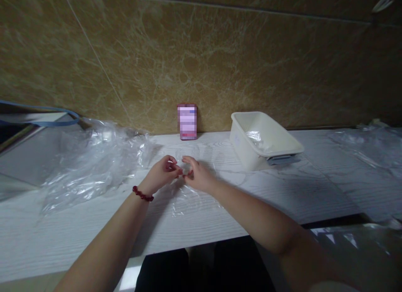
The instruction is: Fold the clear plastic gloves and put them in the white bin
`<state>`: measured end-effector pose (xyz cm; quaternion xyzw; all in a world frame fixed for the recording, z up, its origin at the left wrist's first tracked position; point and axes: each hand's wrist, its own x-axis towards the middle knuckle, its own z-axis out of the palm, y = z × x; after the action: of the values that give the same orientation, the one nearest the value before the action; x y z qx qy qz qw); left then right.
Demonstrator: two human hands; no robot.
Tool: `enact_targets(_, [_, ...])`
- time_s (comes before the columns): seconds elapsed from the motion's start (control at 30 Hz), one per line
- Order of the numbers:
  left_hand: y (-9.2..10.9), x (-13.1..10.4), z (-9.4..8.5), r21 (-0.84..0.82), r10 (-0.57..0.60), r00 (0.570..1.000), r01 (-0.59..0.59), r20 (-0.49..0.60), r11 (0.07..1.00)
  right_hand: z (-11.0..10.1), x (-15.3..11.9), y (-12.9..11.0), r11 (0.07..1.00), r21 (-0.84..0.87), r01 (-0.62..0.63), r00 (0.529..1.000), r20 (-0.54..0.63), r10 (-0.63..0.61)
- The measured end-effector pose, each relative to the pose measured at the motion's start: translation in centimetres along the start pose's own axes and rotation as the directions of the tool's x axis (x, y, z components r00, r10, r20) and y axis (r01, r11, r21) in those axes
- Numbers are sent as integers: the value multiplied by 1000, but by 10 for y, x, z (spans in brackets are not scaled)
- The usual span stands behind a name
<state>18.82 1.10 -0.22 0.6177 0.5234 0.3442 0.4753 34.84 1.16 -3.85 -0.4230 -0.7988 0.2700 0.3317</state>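
Note:
A clear plastic bag (pixel 185 204) lies on the white wood-grain table in front of me, thin and hard to see against the surface. My left hand (pixel 163 171), with a dark red bead bracelet (pixel 143 194) at its wrist, is closed in a pinch on the bag's film. Facing it almost fingertip to fingertip, my right hand (pixel 199 175) has its index finger raised in a curve. Its other fingers close toward the thumb at the same film. Any small item between the fingertips is too small to make out.
Crumpled clear plastic bags (pixel 100 162) are heaped at left beside a white box (pixel 28 153) with a blue strap. A phone (pixel 187 122) leans on the marbled wall. Right of it stands a cream bin (pixel 248 151) with clear packets inside. More plastic (pixel 373 145) lies far right.

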Motion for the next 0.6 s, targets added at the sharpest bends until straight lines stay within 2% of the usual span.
enact_targets(0.1, [-3,2,4,-22,0,999,1,43,1000,2,2,1,995,96,2,1000,26,-5])
enact_targets(0.2, [-2,2,4,-43,-11,997,14,75,999,3,3,3,994,104,-27,999,34,23])
enact_targets(0.3, [1,2,-5,-61,14,1000,-13,17,998,2,4,5,994,107,-19,998,57,13])
enact_targets(0.33, [1,2,-10,-6,42,999,-42,-19,999,0,5,6,995,99,-10,998,66,3])
enact_targets(0.4, [0,3,-22,215,131,990,-118,-47,969,-4,5,6,999,47,27,995,94,-32])
enact_targets(0.5, [-8,8,-37,531,230,970,-236,80,814,-10,6,6,991,-74,114,983,156,-101])
enact_targets(0.6, [-19,13,-42,627,224,947,-321,231,710,-13,5,6,974,-160,163,975,180,-133])
